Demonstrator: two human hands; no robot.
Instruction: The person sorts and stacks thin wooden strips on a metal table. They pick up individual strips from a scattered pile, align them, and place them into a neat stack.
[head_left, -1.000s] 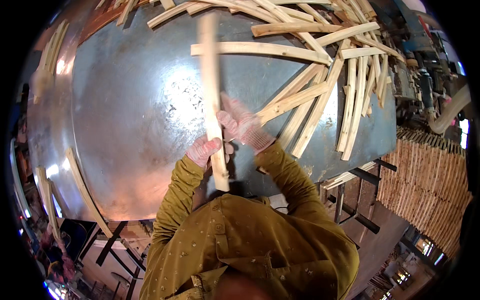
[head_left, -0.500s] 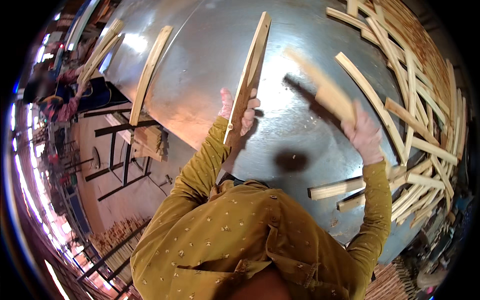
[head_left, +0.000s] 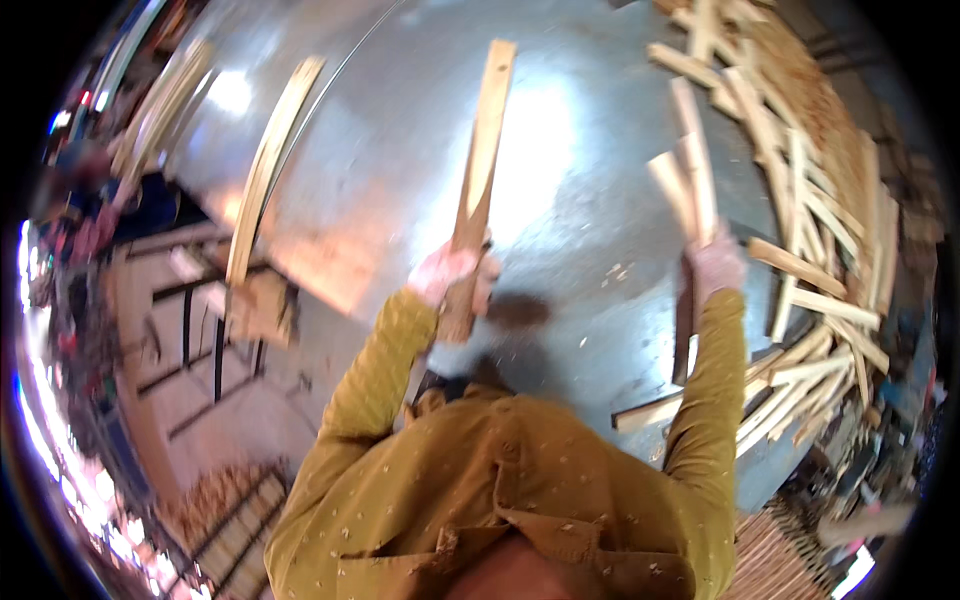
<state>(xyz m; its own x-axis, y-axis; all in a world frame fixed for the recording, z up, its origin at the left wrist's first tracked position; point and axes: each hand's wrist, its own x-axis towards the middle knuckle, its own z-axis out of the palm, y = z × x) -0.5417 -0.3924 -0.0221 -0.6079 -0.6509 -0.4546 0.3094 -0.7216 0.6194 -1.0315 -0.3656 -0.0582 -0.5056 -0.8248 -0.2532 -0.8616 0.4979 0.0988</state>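
A long wooden slat [head_left: 487, 140], part pale and part dark brown like bark, points away from me over the metal table. The fingers of my left hand [head_left: 455, 275] are wrapped round its near end. On the right, my right hand [head_left: 716, 265] is closed at the near ends of two pale wooden strips [head_left: 697, 165], which fan apart. The shorter strip [head_left: 672, 190] leans left of the longer one. Blur hides whether both strips sit fully in the grip.
Jumbled wooden strips [head_left: 800, 220] lie along the metal table's [head_left: 400, 150] right side. One long slat [head_left: 268, 170] rests across its left edge. At far left a co-worker [head_left: 90, 205] holds strips, near a black metal stand [head_left: 218, 345].
My right hand has moved slightly left, its wood now more upright beside another strip. My left hand has turned its slat, showing more of the broad face. The whole view has shifted a little.
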